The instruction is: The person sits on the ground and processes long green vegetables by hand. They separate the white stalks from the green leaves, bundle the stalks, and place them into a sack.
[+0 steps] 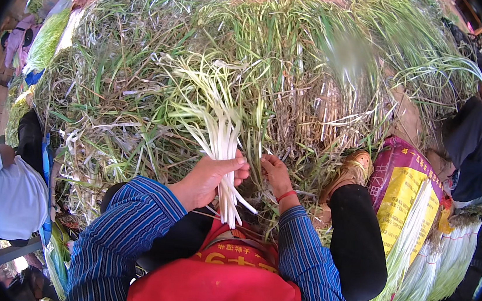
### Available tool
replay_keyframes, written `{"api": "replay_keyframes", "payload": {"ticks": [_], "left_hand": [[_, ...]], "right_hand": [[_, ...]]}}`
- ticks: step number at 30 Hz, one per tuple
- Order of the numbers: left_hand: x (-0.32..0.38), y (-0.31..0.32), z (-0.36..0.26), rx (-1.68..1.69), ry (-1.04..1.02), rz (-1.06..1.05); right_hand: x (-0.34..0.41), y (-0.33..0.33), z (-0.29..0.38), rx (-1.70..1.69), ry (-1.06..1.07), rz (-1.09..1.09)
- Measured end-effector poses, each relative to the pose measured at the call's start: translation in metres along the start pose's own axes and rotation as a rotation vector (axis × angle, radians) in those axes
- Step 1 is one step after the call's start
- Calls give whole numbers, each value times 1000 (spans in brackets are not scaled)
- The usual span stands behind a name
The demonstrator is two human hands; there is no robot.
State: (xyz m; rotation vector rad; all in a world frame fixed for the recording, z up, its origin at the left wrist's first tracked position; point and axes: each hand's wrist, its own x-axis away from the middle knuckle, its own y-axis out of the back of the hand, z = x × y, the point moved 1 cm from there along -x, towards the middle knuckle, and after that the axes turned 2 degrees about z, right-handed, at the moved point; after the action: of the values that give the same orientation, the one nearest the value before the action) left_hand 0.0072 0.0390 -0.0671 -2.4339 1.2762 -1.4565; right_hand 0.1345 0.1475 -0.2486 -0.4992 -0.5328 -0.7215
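Note:
A bundle of white-stemmed leafy stalks [220,137], like blanched garlic chives, is gripped in my left hand [209,178]. Their pale green leaf ends fan out up and to the left; the white stem ends hang below my fingers, over a red apron [217,291]. Just right of the bundle, my right hand [277,176] has its thumb and forefinger pinched at the end of a thin green stalk [257,159]. Whether those fingertips grip the stalk, I cannot tell. A red band circles my right wrist.
Loose green and dry stalks [142,83] cover the ground ahead. At right, long pale stalks [413,226] lie on a purple and yellow printed sack [399,198], beside tied bundles [454,256]. People sit at left [12,192] and right [475,144].

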Motion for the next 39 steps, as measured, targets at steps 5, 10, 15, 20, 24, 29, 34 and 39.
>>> {"api": "replay_keyframes", "payload": {"ticks": [5,10,15,20,24,29,34,39], "left_hand": [[-5,-2,5,-110,-164,-29],[-4,-1,10,-221,-366,-49],[0,-5,8,-198,-424,-58],[8,4,-45,-76,-522,-191],[20,17,-76,54,-745,-186],[33,13,-64,-67,-719,-94],[38,0,-42,-9,-593,65],[36,22,-69,-12,-674,-73]], "right_hand": [[44,-21,43,-100,110,152],[86,-43,78,-139,308,274],[119,-58,91,-117,436,118],[160,-18,92,-388,447,149],[176,14,89,658,212,-163],[193,-11,120,1012,608,-425],[181,-75,157,1121,952,-124],[163,-72,118,1121,673,129]]}}
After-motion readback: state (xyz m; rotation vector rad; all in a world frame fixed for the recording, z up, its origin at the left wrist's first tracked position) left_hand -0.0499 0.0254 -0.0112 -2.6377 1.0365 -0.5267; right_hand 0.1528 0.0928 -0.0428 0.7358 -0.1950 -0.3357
